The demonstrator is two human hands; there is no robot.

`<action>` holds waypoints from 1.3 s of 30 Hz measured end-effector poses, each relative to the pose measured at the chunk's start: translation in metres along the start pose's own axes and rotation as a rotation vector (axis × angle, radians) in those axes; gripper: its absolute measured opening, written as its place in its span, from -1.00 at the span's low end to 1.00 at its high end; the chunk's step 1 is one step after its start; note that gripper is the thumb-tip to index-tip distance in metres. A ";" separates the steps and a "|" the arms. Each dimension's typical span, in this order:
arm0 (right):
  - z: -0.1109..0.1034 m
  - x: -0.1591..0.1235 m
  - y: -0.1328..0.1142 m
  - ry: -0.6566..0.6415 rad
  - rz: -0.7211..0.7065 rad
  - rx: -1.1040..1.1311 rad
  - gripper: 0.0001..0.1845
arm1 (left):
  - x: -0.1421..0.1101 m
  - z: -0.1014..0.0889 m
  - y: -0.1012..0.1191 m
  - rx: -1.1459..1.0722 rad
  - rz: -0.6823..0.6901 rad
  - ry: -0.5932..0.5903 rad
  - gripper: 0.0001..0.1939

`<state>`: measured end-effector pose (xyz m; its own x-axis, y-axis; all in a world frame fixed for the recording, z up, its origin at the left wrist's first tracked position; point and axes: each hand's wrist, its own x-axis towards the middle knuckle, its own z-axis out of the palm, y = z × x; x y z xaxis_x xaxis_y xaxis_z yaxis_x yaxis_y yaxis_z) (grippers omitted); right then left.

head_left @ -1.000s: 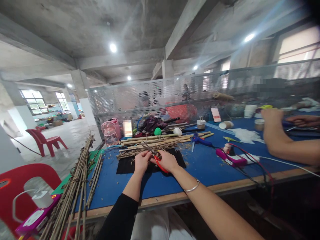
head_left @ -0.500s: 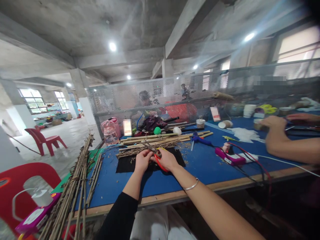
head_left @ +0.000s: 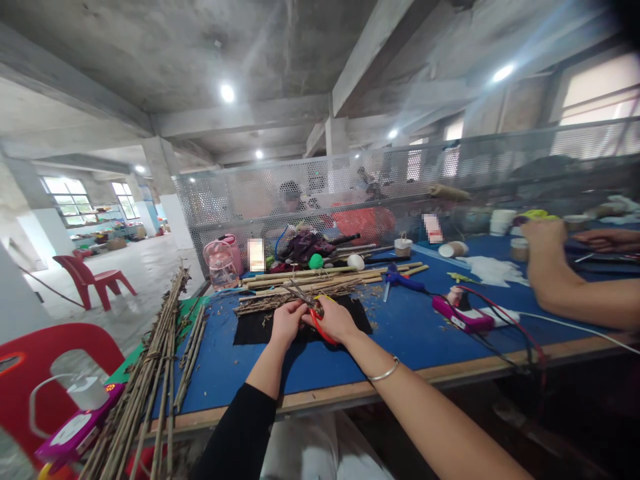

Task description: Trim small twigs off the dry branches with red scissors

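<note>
My right hand (head_left: 338,321) is closed around red-handled scissors (head_left: 318,324), whose metal blades point up and to the left. Close against it, the fingers of my left hand (head_left: 287,323) are pinched beside the blades; whatever they hold is too small to make out. Both hands are over a black cloth (head_left: 250,331) on the blue tabletop (head_left: 235,373). Just beyond them lies a pile of thin dry twigs (head_left: 260,304). Thicker peeled sticks (head_left: 390,271) lie behind that pile.
Long bundled sticks (head_left: 155,353) stretch along the left table edge, beside a red chair (head_left: 75,340). To the right are a blue glue gun (head_left: 403,280) and a purple power strip (head_left: 463,317) with cables. A co-worker's arm (head_left: 565,287) reaches in at right. Mesh panel (head_left: 225,200) stands behind.
My hands and the scissors keep almost the same pose. The view has shifted very slightly, and the co-worker's hand at the right has moved a little.
</note>
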<state>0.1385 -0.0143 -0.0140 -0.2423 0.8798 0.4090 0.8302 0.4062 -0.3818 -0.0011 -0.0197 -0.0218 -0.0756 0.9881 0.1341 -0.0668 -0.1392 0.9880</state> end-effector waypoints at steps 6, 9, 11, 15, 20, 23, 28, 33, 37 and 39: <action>-0.001 0.000 -0.001 -0.061 0.049 -0.007 -0.53 | 0.001 -0.002 -0.002 0.054 0.034 0.000 -0.60; -0.002 0.001 -0.001 -0.072 0.064 -0.031 -0.51 | 0.001 -0.003 -0.001 0.072 0.036 0.014 -0.61; -0.002 0.001 0.000 -0.069 0.059 -0.044 -0.50 | 0.001 -0.003 -0.001 0.077 0.035 0.021 -0.61; -0.003 0.002 0.002 -0.044 0.063 -0.079 -0.49 | 0.000 -0.003 0.001 0.068 0.030 0.016 -0.62; -0.003 0.001 0.001 -0.024 0.062 -0.081 -0.49 | 0.000 -0.004 -0.001 0.006 0.036 0.008 -0.64; -0.001 0.000 0.002 -0.023 0.029 -0.046 -0.50 | 0.002 -0.004 -0.002 -0.026 0.022 0.020 -0.70; 0.004 0.001 0.003 0.019 -0.001 -0.035 -0.51 | 0.001 -0.003 -0.002 -0.023 -0.013 0.004 -0.72; 0.003 0.002 0.002 0.035 -0.008 -0.073 -0.51 | -0.002 -0.001 0.000 0.035 -0.026 -0.004 -0.71; 0.003 0.002 0.002 0.030 -0.014 -0.059 -0.52 | -0.002 0.000 -0.001 0.090 -0.025 0.001 -0.73; 0.003 0.001 0.002 0.027 -0.015 -0.053 -0.53 | -0.002 0.000 -0.002 0.099 -0.005 -0.013 -0.73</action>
<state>0.1383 -0.0117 -0.0161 -0.2417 0.8667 0.4364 0.8520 0.4048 -0.3319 -0.0006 -0.0212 -0.0243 -0.0626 0.9896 0.1297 0.0318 -0.1279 0.9913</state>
